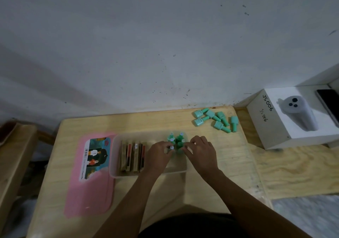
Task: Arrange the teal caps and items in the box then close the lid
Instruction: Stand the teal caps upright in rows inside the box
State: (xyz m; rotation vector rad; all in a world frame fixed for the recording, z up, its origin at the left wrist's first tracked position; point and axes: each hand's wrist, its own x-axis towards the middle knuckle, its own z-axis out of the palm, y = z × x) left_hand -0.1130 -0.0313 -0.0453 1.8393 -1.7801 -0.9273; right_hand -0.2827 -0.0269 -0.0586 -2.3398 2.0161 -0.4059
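Note:
A translucent plastic box point(117, 175) sits mid-table. Flat brown packets point(133, 157) stand on edge in its left half. Several teal bottles point(180, 138) stand upright in its right rear part. My left hand point(158, 155) is over the box with its fingertips closed on one upright teal bottle point(171, 148). My right hand point(201, 150) pinches another teal bottle point(180, 148) beside it. The pink lid point(91, 188) with a picture label lies flat left of the box. More loose teal bottles point(216, 119) lie on their sides at the table's far right.
A white carton point(264, 120) marked JS006, holding a grey device, stands right of the table. A dark phone point(328, 102) lies behind it. The wall runs along the table's far edge. A wooden bench point(16, 155) is at the left.

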